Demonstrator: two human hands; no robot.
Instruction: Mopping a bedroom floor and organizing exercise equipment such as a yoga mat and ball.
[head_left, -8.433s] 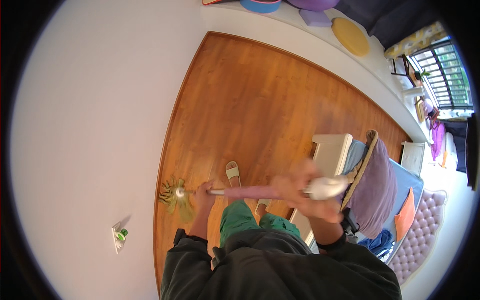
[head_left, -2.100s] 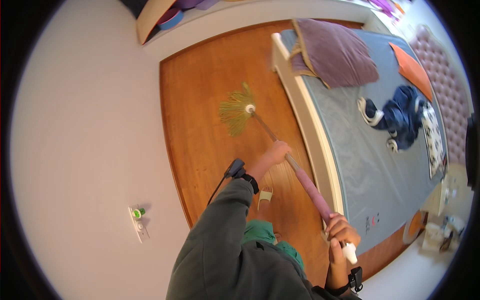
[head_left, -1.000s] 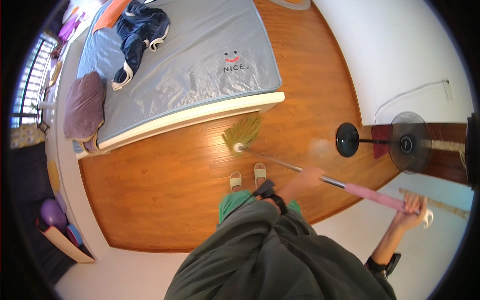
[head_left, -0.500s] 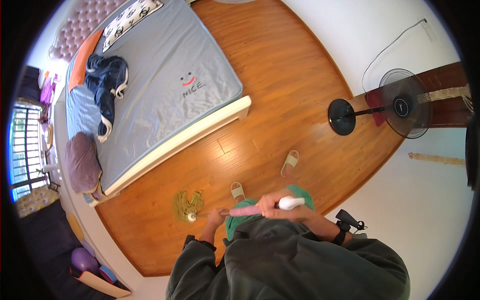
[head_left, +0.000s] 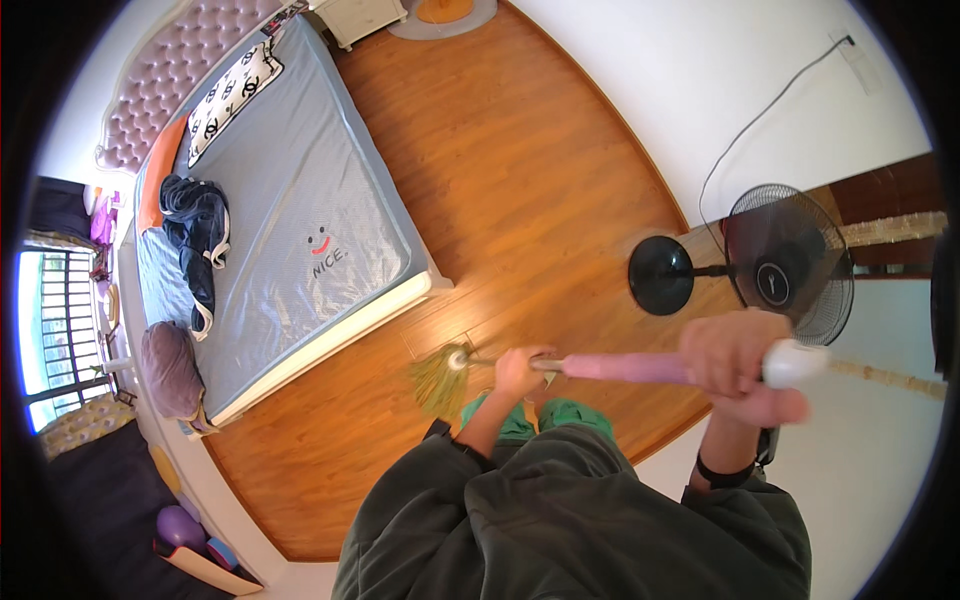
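Observation:
Both of my hands are closed round the handle of a mop, held slantwise across my front. My left hand [head_left: 517,373] grips the metal shaft, nearer the mop head. Higher up, my right hand [head_left: 738,362] is wrapped round the top of the pink-sleeved handle, just below its white end cap [head_left: 796,364]. The mop [head_left: 622,367] ends at my left in a white hub with yellow-green strands [head_left: 437,385] hanging over the wood floor [head_left: 510,170]. Whether the strands touch the floor I cannot tell. My right hand is slightly blurred.
Ahead on the left stands a bed [head_left: 290,210] with a plastic-looking grey cover, dark clothing [head_left: 195,235] and a patterned pillow [head_left: 235,100]. A black fan [head_left: 785,270] on a round base stands right, its cable [head_left: 745,125] running up the wall. A purple ball [head_left: 180,528] lies lower left.
My right hand has risen and moved right with the handle's top. My left hand and the mop head have shifted up and right in view. The view itself has also shifted.

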